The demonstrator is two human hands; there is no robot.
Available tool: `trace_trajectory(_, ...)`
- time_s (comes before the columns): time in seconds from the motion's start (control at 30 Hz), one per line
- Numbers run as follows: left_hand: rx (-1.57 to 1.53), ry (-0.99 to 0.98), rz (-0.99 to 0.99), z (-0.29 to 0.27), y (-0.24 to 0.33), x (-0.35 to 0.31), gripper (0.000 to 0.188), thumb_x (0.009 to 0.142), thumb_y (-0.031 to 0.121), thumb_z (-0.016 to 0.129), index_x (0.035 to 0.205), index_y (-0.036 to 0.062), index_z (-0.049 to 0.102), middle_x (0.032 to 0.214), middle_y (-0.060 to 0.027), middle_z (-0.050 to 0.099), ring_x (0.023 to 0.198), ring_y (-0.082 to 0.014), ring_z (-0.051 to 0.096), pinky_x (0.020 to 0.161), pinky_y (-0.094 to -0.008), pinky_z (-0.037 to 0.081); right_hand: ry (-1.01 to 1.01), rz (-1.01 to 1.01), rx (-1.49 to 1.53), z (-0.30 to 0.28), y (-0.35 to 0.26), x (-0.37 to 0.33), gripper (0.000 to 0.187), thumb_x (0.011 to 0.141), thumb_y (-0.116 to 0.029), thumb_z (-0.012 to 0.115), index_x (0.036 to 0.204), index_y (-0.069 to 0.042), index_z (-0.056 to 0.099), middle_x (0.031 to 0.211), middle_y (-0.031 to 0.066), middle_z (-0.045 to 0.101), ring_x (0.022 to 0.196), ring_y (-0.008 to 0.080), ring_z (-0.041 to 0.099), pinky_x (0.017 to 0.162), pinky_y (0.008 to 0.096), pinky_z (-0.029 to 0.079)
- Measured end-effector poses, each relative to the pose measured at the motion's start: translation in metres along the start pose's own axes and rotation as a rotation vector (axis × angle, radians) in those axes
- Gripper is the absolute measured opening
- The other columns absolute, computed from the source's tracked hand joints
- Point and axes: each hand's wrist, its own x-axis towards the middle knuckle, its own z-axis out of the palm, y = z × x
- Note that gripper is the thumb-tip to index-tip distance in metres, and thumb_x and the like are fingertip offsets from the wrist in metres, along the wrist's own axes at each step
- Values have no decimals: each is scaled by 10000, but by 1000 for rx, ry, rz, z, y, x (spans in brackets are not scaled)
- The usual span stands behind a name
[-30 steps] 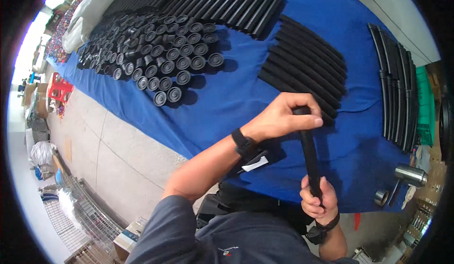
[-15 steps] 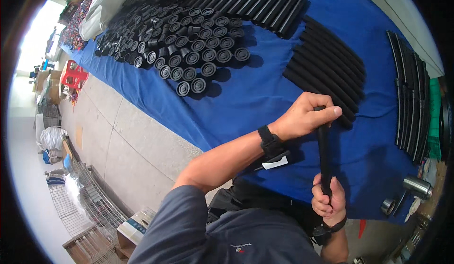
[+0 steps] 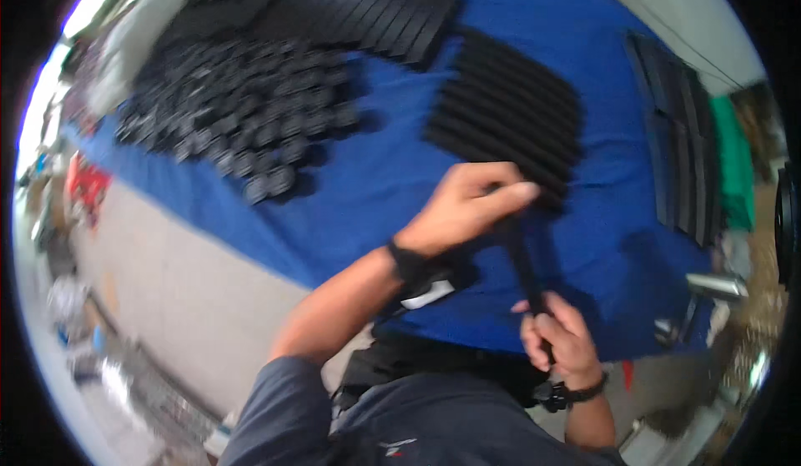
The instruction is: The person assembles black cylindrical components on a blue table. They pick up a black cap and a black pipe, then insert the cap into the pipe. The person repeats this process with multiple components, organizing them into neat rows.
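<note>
My left hand (image 3: 476, 207) is closed round the top end of a black tube (image 3: 522, 257), with the thumb lying by its tip. Lower down, my right hand (image 3: 564, 339) grips the tube's near end. The tube is held tilted above the blue cloth, its upper end leaning left. Just beyond my left hand lies a row of black foam-like tubes (image 3: 507, 115), side by side. Motion blurs the whole picture, so fine detail on the tube is lost.
Many round black caps (image 3: 242, 111) stand massed at the far left of the blue-covered table (image 3: 375, 174). Behind them are stacked black tubes (image 3: 367, 15). Long dark strips (image 3: 674, 136) line the right side, near a metal cylinder (image 3: 716, 285). A white-labelled dark object (image 3: 428, 294) lies by my left wrist.
The view has swung, so the table and its contents sit further left in the picture. Both hands still hold the black tube; my right thumb now lies more across it.
</note>
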Motion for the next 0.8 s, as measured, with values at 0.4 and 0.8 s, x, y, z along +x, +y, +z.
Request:
trace_trajectory(0.4, 26, 154, 203, 14, -27, 11, 399, 1047, 266, 589, 736, 17, 610, 692, 11, 549, 642, -69, 451, 583, -270, 349, -172, 87, 276, -9, 8, 3, 303, 1048, -274, 601, 1221, -30, 552, 710, -21, 484, 474, 27, 444, 388, 192, 366)
trace_trajectory(0.8, -85, -25, 73, 7, -23, 5, 373, 1041, 259, 578, 755, 19, 588, 735, -43, 565, 673, -108, 488, 642, -279, 388, -127, 56, 67, -11, 1, -5, 286, 1056, -281, 595, 1199, -36, 551, 675, -50, 431, 461, 29, 415, 409, 211, 354)
